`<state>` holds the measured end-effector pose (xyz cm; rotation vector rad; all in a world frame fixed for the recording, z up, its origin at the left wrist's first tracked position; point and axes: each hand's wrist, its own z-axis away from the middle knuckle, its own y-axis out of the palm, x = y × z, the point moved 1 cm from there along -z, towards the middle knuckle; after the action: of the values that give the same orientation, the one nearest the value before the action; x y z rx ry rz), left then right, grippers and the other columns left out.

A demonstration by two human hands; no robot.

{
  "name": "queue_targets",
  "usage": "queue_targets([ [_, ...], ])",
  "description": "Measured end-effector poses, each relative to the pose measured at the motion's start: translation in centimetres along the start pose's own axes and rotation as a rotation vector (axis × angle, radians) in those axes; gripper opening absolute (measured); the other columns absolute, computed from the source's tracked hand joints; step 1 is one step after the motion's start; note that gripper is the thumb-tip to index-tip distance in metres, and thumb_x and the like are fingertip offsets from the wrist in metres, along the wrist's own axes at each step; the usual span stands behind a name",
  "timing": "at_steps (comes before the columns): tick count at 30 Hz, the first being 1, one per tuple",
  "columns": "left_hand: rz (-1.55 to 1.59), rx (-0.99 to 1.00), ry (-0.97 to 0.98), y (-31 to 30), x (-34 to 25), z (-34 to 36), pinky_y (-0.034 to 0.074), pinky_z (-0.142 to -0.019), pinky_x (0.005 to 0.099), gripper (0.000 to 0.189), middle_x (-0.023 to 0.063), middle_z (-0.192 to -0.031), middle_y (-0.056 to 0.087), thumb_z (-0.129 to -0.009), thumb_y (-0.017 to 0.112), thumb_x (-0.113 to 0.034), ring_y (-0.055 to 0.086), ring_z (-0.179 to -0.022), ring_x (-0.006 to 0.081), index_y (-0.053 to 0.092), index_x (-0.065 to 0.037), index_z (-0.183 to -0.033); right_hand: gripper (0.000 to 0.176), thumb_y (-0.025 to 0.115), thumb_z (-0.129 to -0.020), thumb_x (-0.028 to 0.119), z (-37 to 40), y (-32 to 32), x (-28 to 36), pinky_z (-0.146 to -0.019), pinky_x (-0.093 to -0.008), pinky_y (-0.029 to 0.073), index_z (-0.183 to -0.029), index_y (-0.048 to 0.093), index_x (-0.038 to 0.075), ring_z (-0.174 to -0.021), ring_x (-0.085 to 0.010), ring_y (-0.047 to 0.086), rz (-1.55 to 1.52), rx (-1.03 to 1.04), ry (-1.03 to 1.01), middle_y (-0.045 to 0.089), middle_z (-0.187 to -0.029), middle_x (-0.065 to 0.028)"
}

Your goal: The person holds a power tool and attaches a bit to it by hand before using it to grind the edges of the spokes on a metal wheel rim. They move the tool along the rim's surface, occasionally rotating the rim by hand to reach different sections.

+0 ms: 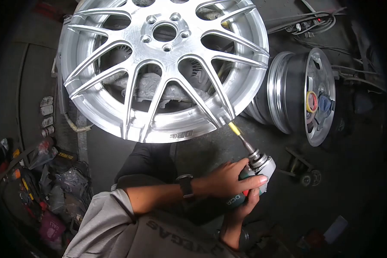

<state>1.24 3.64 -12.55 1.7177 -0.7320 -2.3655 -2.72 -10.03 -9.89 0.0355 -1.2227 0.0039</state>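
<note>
My left hand (228,178), with a watch (185,185) on its wrist, is closed around the front of a green and grey die grinder (262,172). Below it, my right hand (248,203) wraps the same tool's body. The grinder's slim bit, with a yellow sleeve (234,128), points up and left. Its tip meets, or comes very close to, the lower right rim of a silver alloy wheel (165,43) with Y-shaped spokes. Raised lettering marks the wheel's lower rim.
A second wheel (279,92) stands on its side at the right, with a roll of tape (311,102) and a blue cloth (326,105) on it. Cables (309,28) lie at upper right. Casters (310,177) sit on the floor. Bags and tools (64,180) crowd the left.
</note>
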Motion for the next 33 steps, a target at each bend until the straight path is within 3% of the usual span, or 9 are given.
queue_targets([
  [4,0.068,-0.007,-0.055,0.3,0.3,0.4,0.051,-0.083,0.0444,0.055,0.0233,-0.093,0.069,-0.095,0.061,-0.049,0.068,-0.093,0.0408,0.058,0.004,-0.111,0.065,0.041,-0.101,0.045,0.0,-0.1,0.4,-0.109,-0.0403,0.04,-0.145,0.04,-0.003,-0.129,-0.0264,0.051,-0.009,0.038,0.009,0.05,-0.14,-0.0155],
  [16,0.167,-0.051,0.051,0.2,-0.1,0.4,0.051,-0.084,0.0432,0.05,0.0225,-0.096,0.071,-0.094,0.063,-0.045,0.07,-0.095,0.0369,0.06,0.002,-0.11,0.063,0.045,-0.1,0.046,-0.1,0.1,1.1,-0.106,-0.0395,0.042,-0.139,0.046,-0.003,-0.122,-0.0245,0.056,0.061,0.012,-0.045,0.056,-0.133,-0.0136],
  [18,0.152,0.032,0.017,-0.2,-0.3,-0.2,0.05,-0.09,0.0371,0.047,0.0175,-0.106,0.071,-0.098,0.061,-0.037,0.069,-0.102,0.0269,0.058,0.003,-0.122,0.062,0.047,-0.099,0.046,-0.4,0.2,1.1,-0.105,-0.0392,0.043,-0.138,0.047,-0.003,-0.121,-0.0239,0.056,0.066,-0.018,-0.036,0.056,-0.131,-0.0134],
  [21,0.183,0.094,0.04,-0.7,-0.5,-0.9,0.05,-0.092,0.0364,0.047,0.0172,-0.109,0.07,-0.099,0.06,-0.037,0.068,-0.104,0.0251,0.058,0.003,-0.124,0.061,0.05,-0.098,0.046,-0.9,0.8,1.1,-0.101,-0.0382,0.045,-0.136,0.047,-0.003,-0.118,-0.0225,0.057,0.077,-0.062,-0.069,0.057,-0.128,-0.0125],
  [22,0.183,0.095,0.04,-0.6,-0.2,-0.8,0.05,-0.092,0.0364,0.047,0.0172,-0.109,0.07,-0.099,0.06,-0.037,0.068,-0.104,0.0251,0.058,0.003,-0.124,0.062,0.051,-0.097,0.046,-1.0,1.0,1.1,-0.099,-0.0374,0.045,-0.135,0.047,-0.003,-0.116,-0.0217,0.058,0.083,-0.075,-0.112,0.058,-0.126,-0.0118],
  [24,0.199,0.023,0.059,-0.1,0.7,-0.2,0.05,-0.088,0.0418,0.049,0.0209,-0.1,0.071,-0.094,0.063,-0.043,0.069,-0.099,0.0351,0.059,0.002,-0.115,0.069,0.056,-0.092,0.046,-0.6,0.7,1.4,-0.098,-0.0367,0.044,-0.139,0.042,-0.002,-0.114,-0.0213,0.056,0.106,-0.071,-0.071,0.055,-0.124,-0.0122],
  [25,0.201,0.025,0.058,0.1,0.4,0.1,0.05,-0.088,0.0418,0.049,0.0209,-0.1,0.071,-0.094,0.063,-0.043,0.069,-0.099,0.0351,0.059,0.002,-0.115,0.078,0.062,-0.086,0.047,-0.4,0.6,1.6,-0.097,-0.0361,0.042,-0.142,0.037,-0.002,-0.112,-0.021,0.054,0.127,-0.065,-0.031,0.053,-0.123,-0.0125],
  [31,0.319,0.008,0.092,-0.2,-0.5,-0.3,0.049,-0.092,0.0398,0.05,0.0193,-0.107,0.07,-0.095,0.064,-0.041,0.067,-0.103,0.0315,0.059,0.002,-0.121,0.081,0.064,-0.085,0.045,-0.8,1.8,3.3,-0.098,-0.035,0.041,-0.144,0.035,-0.002,-0.112,-0.0202,0.053,0.189,-0.13,-0.022,0.052,-0.122,-0.0117],
  [33,0.36,0.113,0.152,-0.6,-0.9,-0.8,0.048,-0.092,0.033,0.05,0.0133,-0.109,0.067,-0.099,0.06,-0.036,0.062,-0.102,0.0175,0.055,0.004,-0.13,0.085,0.067,-0.084,0.045,-1.0,1.9,3.5,-0.099,-0.0356,0.041,-0.145,0.033,-0.002,-0.113,-0.0204,0.053,0.164,-0.132,-0.034,0.052,-0.124,-0.0118],
])
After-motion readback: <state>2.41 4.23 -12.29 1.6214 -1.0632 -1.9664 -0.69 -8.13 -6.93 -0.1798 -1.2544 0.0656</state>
